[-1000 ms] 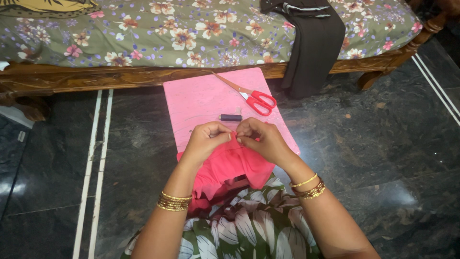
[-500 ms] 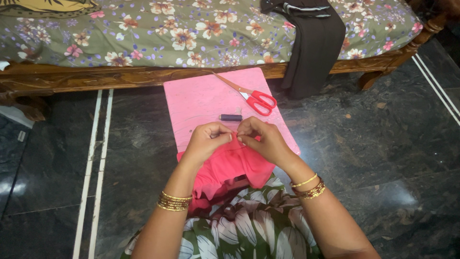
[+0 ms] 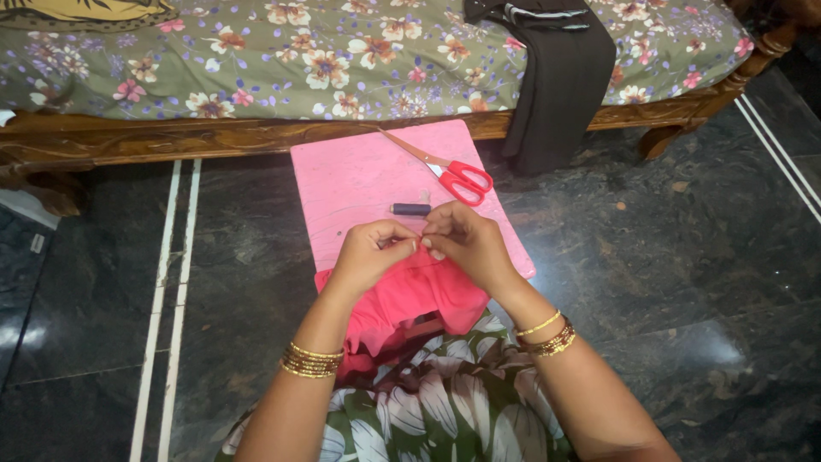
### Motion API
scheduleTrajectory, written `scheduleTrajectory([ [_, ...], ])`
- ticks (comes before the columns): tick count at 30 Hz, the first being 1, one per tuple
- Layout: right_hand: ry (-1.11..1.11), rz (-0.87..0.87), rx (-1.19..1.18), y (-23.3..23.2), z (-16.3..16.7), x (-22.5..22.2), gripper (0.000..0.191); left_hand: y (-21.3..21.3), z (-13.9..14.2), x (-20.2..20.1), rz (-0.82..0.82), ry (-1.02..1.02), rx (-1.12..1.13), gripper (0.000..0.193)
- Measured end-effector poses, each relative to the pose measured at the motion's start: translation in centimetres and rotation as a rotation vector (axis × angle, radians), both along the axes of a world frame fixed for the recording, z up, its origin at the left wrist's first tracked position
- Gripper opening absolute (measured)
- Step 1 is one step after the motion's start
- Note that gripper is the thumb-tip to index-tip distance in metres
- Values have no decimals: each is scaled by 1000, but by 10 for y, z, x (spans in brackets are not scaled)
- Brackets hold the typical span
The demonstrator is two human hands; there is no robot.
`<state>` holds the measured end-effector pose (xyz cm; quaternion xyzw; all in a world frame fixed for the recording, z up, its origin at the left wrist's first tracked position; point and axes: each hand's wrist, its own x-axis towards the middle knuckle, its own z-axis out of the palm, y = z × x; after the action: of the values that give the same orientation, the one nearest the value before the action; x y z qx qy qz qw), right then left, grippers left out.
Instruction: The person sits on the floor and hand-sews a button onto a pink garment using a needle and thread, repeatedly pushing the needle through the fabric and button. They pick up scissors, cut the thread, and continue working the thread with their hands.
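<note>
On pink board (image 3: 359, 184), hands (image 3: 423, 248) pinching pink cloth (image 3: 410, 299), red scissors (image 3: 457, 175)

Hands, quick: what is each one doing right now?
Left hand: closed, pinching the pink cloth.
Right hand: closed, fingertips pinched at the same cloth edge; what they pinch cannot be told.

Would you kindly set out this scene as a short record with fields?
Left hand: pinches the bright pink cloth on the lap.
Right hand: fingertips meet the left hand's over the cloth's upper edge; whether it holds anything is too small to tell.
Flat pink board: on the dark floor, carrying red-handled scissors and a small dark thread spool.
Behind: floral-covered wooden bed, dark garment draped over its edge.
</note>
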<state>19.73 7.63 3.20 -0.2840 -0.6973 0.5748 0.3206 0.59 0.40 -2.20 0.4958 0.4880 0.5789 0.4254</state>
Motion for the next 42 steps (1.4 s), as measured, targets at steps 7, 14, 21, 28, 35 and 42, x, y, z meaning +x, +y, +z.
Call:
scheduleTrajectory([
  [7,-6,-41,119,-5,7,-3,14,-3,7,3,54,96,-23,12],
  [14,-115,1,449,-13,29,-3,15,-5,15,6,78,218,-51,11],
  [21,-198,23,582,-16,36,-5,14,-6,16,5,52,204,-34,11],
  [28,-245,107,679,-14,40,0,13,-6,15,6,-4,161,-72,11],
  [35,-284,120,617,-15,31,-2,15,-7,14,4,30,334,-60,12],
  [42,-74,37,149,-6,19,-5,7,-6,12,4,34,280,9,17],
])
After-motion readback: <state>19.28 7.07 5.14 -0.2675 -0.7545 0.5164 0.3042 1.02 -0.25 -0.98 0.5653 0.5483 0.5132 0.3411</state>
